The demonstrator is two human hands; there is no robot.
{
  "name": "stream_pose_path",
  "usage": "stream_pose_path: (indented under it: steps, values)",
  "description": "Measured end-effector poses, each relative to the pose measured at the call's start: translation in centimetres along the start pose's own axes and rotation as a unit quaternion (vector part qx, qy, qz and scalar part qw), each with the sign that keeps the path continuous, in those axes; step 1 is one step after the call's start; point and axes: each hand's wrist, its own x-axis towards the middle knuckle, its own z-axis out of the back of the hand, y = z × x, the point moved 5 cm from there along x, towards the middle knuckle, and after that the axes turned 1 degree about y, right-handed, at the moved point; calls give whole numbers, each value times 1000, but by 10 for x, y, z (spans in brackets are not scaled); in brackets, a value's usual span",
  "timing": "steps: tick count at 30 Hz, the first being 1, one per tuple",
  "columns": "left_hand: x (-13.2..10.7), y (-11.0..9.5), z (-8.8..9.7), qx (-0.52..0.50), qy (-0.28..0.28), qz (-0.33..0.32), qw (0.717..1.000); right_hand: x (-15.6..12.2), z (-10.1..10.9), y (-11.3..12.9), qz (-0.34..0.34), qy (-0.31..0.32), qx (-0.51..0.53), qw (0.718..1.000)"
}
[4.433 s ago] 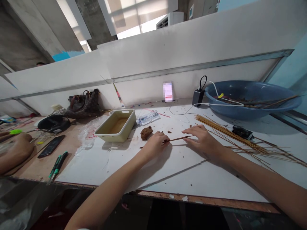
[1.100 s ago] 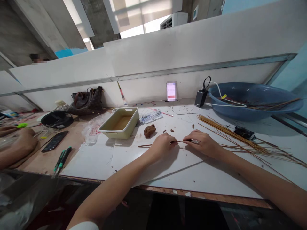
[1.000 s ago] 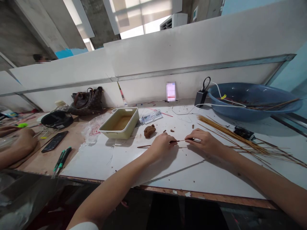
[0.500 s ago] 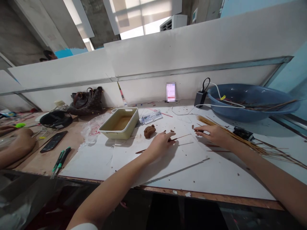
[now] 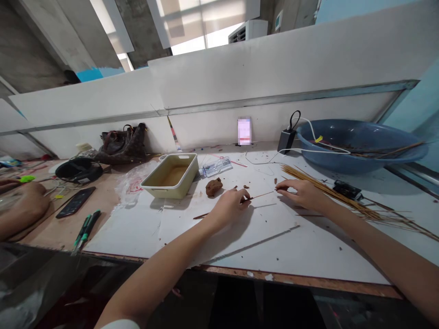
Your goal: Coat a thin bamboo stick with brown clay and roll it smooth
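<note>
My left hand (image 5: pixel 230 208) is pinched around a thin wooden stick (image 5: pixel 260 196), which runs through my fingers and sticks out on both sides. My right hand (image 5: pixel 302 194) rests on the white board a little to the right, its fingertips near the stick's far end and holding nothing. A lump of brown clay (image 5: pixel 214 187) lies just beyond my left hand, with small crumbs of it (image 5: pixel 245 187) scattered close by. Beyond my right hand lies a spread bundle of thin bamboo sticks (image 5: pixel 329 192).
A cream tray (image 5: pixel 168 192) and a plastic bottle (image 5: pixel 216 167) stand behind the clay. A blue basin (image 5: pixel 356 146) holds sticks at the far right. On the left are a black phone (image 5: pixel 75 202), green-handled knives (image 5: pixel 85 230) and another person's hand (image 5: pixel 25 205).
My right hand has moved away to the right and come off the stick. My left hand keeps the stick, which now slants more steeply across the board.
</note>
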Motion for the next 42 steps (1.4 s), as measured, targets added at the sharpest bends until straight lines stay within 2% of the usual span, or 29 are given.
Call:
stream_pose_path:
  steps: [6, 13, 24, 30, 37, 42]
  values:
    - [-1, -1, 0, -7, -3, 0, 1000, 0, 2, 2, 11, -24, 6, 1000]
    - [0, 1, -1, -1, -4, 3, 1000, -1, 1, -3, -19, -14, 10, 1000]
    - [-2, -1, -1, -11, 0, 8, 1000, -1, 3, 6, -24, -12, -2, 1000]
    - [-2, -1, 0, 4, 0, 15, 1000, -1, 4, 6, -24, -40, -10, 999]
    - [-1, -3, 0, 4, 4, 11, 1000, -2, 3, -5, -28, -74, -25, 997]
    - [-2, -3, -1, 14, 7, 11, 1000, 16, 7, -27, -75, -80, -34, 993]
